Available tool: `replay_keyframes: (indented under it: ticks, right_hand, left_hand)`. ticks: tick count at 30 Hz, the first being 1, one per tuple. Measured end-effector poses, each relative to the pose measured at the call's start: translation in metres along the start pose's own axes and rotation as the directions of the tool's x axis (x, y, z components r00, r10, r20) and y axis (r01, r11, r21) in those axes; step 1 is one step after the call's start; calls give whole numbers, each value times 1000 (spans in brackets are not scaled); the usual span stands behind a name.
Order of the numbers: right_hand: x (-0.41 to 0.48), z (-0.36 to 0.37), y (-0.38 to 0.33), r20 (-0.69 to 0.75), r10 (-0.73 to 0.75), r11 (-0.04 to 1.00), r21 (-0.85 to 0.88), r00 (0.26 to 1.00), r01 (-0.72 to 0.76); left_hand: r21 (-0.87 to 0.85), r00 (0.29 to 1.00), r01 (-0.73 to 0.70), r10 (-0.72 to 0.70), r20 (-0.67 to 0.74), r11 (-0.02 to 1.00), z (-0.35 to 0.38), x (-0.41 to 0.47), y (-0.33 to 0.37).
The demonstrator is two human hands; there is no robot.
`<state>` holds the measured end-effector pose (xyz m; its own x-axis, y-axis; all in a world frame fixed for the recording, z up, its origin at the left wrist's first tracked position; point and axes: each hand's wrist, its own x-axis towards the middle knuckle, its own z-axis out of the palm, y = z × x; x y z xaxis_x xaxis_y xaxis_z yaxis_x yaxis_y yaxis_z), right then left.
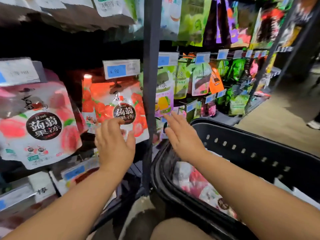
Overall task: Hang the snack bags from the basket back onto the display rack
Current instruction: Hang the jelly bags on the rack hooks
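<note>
A red strawberry jelly bag [119, 104] hangs on a rack hook under a blue price tag [121, 68]. My left hand [113, 142] is open in front of the bag's lower edge, its fingertips at or close to the bag. My right hand [181, 134] is open with straight fingers, held over the near rim of the black basket [242, 149], holding nothing. Inside the basket lies a pink and white snack bag [195, 184], partly hidden by my right forearm. A pink peach jelly bag [39, 122] hangs to the left.
A dark upright rack post [149, 101] stands between my two hands. Several green, purple and orange bags [200, 78] hang on hooks to the right. More packs sit on the lower left shelf [41, 189]. Bare floor [277, 122] lies beyond the basket.
</note>
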<state>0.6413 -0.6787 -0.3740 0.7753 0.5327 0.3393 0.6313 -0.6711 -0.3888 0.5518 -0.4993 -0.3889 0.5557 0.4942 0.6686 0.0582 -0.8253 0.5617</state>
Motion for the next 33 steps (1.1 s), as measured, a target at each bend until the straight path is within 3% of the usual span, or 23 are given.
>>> replay_keyframes:
  ticks: [3,5,9,12,15,21,26,33]
  right_hand:
    - [-26,-19,45,46,103,994,-54,994,-100]
    - [-43,-24,77,148,195,980,-77,970,-185]
    - [-75,-21,128,333,303,950,-177,893,-256]
    - [-88,-19,148,354,346,936,-186,869,-298]
    - [-92,-17,160,328,351,935,-179,877,-306]
    - [-81,-7,157,170,281,922,-323,945,-216]
    - [-66,8,143,280,105,916,-402,954,17]
    - [-52,42,125,271,200,913,-401,941,-78]
  left_hand:
    - [-43,987,-127,131,89,991,18,-12,24]
    - [-108,949,-151,175,262,983,31,-22,42]
    - [-200,804,-154,240,544,968,55,-47,76]
    - [-104,669,-257,255,698,961,63,-55,86]
    - [-45,598,-347,258,759,937,66,-54,86]
    - [-52,611,-386,297,734,921,69,-58,82]
    - [-67,634,-349,288,718,935,70,-61,81]
    - [-49,671,-308,254,696,950,67,-62,80]
